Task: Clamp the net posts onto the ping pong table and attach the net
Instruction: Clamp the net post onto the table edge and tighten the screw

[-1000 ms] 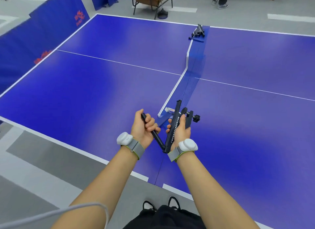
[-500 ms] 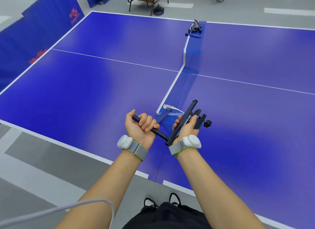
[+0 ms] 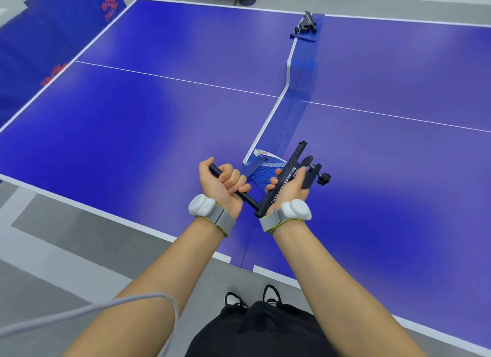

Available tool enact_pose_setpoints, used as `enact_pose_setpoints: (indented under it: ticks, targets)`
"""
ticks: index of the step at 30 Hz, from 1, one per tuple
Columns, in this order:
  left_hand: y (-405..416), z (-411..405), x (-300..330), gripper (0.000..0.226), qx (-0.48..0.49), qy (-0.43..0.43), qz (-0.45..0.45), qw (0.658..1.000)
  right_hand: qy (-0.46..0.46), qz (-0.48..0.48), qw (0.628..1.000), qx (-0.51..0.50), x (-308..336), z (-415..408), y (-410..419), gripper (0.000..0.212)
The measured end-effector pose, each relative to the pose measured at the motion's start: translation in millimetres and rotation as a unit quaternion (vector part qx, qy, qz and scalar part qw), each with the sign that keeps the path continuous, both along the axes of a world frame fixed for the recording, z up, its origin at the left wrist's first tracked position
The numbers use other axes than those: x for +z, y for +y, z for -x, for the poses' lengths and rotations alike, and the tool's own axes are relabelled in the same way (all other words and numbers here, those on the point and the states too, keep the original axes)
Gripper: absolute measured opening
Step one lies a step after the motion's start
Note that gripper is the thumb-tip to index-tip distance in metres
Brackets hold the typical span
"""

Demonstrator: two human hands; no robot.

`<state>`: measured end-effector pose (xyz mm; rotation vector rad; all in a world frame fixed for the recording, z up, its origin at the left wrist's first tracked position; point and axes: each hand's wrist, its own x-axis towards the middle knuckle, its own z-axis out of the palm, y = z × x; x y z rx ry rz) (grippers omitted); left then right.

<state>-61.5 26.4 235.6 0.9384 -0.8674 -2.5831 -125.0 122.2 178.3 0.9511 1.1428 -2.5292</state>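
Note:
A black net post (image 3: 285, 177) with a screw clamp (image 3: 317, 174) is held above the near side of the blue ping pong table (image 3: 148, 122). My right hand (image 3: 288, 190) grips its long printed bar. My left hand (image 3: 223, 183) is closed on the post's thin black rod, which meets the bar at a hinge near my wrists. The blue net (image 3: 291, 109) with a white top band lies flat along the table's middle, its near end bunched under the post. A second black post (image 3: 307, 24) lies at the far edge.
Blue barrier panels (image 3: 53, 40) stand along the left side. Grey floor runs in front of the near table edge, where my shoes (image 3: 252, 297) show. A chair's legs and a bag stand beyond the far edge. A grey cable (image 3: 87, 310) crosses my left forearm.
The post has swung open: its long bar tilted to the right and its rod lowered to the left. Both hands kept their grip.

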Motion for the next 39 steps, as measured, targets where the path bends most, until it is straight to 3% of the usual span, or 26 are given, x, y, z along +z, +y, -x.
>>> enact_pose_setpoints:
  ticks: [9,13,18,20,22,27,33,35,39]
  targets:
    - [6,-6,-5,0.061,-0.047,-0.002,0.043,0.998,-0.056,0.078,0.995,0.029,-19,5,6,0.042]
    - [20,-10,-20,0.084,-0.133,-0.085,0.171,0.972,-0.104,0.162,0.978,0.076,-32,14,10,0.055]
    - [39,-39,-67,0.059,-0.242,-0.152,0.301,0.910,-0.104,0.136,0.977,0.125,-57,-2,2,0.053]
    - [34,-52,-83,0.030,-0.188,-0.189,0.357,0.895,-0.109,0.109,0.962,0.225,-73,-19,0,0.054]
    - [27,-69,-94,0.017,-0.146,-0.209,0.358,0.898,-0.124,0.070,0.937,0.319,-89,-38,0,0.054]
    - [6,-119,-104,0.015,-0.109,-0.240,0.338,0.904,-0.218,0.015,0.898,0.381,-111,-79,4,0.063]
    - [-4,-175,-111,0.019,-0.103,-0.237,0.343,0.903,-0.228,0.010,0.908,0.352,-121,-122,10,0.038]
    - [-2,-187,-116,0.008,-0.097,-0.237,0.347,0.902,-0.227,0.011,0.902,0.367,-123,-129,15,0.037]
    - [4,-232,-137,0.012,-0.097,-0.206,0.378,0.897,-0.228,0.011,0.909,0.350,-145,-170,17,0.042]
